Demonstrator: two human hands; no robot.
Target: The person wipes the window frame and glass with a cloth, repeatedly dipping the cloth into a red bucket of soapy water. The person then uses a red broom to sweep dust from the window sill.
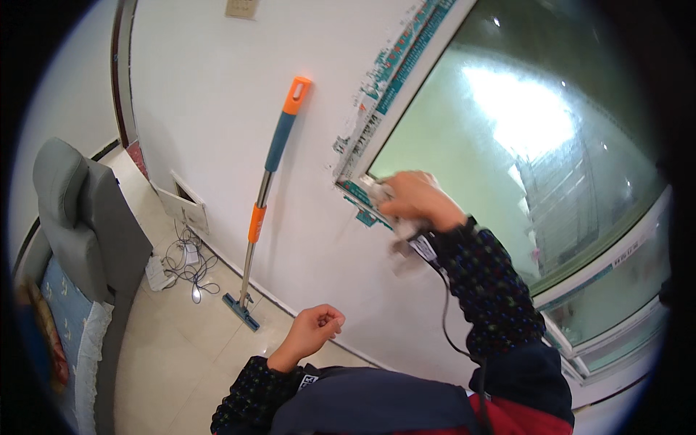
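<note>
My right hand, blurred by motion, is shut on a pale crumpled cloth at the lower left corner of the white window frame. Part of the cloth hangs below the hand, in front of the wall. Teal printed tape with torn edges runs along the frame. The window glass reflects a bright light. My left hand is held low before my body with its fingers curled, and nothing shows in it. A cable runs from my right wrist down the sleeve.
A mop or squeegee pole with an orange and teal handle leans on the white wall, its flat head on the tiled floor. Tangled cables and a power strip lie below an open wall panel. A grey sofa stands left.
</note>
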